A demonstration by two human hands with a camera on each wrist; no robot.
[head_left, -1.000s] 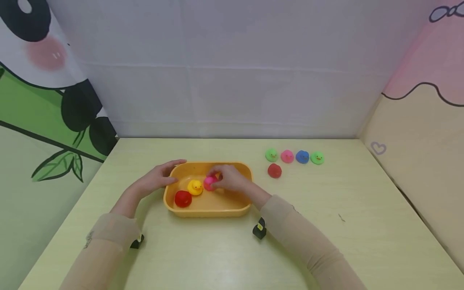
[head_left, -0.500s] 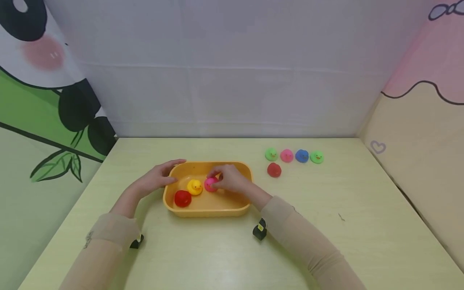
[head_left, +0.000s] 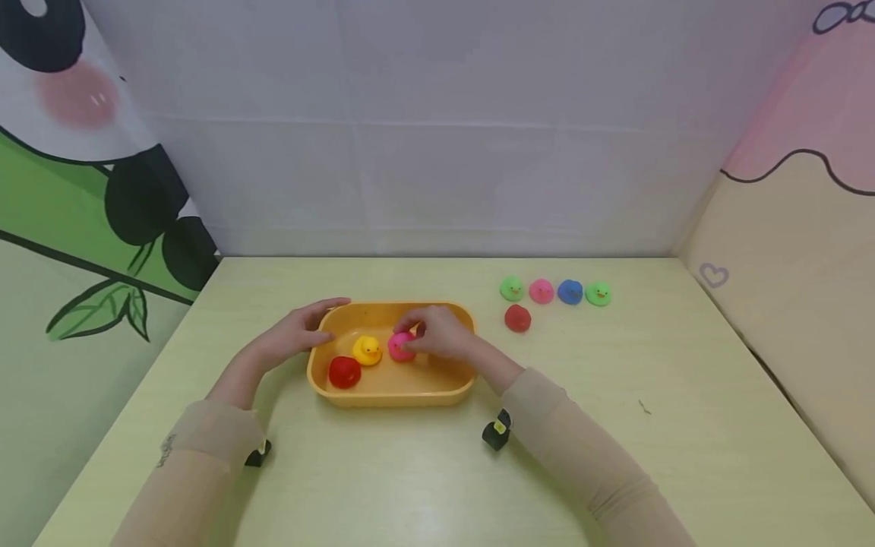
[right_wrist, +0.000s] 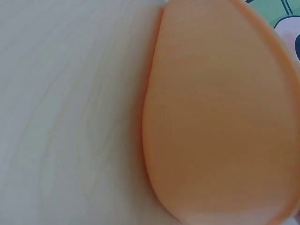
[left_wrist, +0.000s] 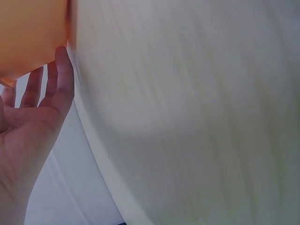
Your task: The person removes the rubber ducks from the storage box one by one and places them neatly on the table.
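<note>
right grip (head_left: 437, 332): pinching pink duck (head_left: 396, 350) in orange tray (head_left: 393, 399) | left grip (head_left: 295, 333): holding tray rim

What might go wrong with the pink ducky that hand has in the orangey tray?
The pink duck might slip, since the right hand seems to have it just by the fingertips. It might also bump the yellow duck sitting close beside it. And the left hand is on one end of the tray, so a hard push there could slide it.
</note>
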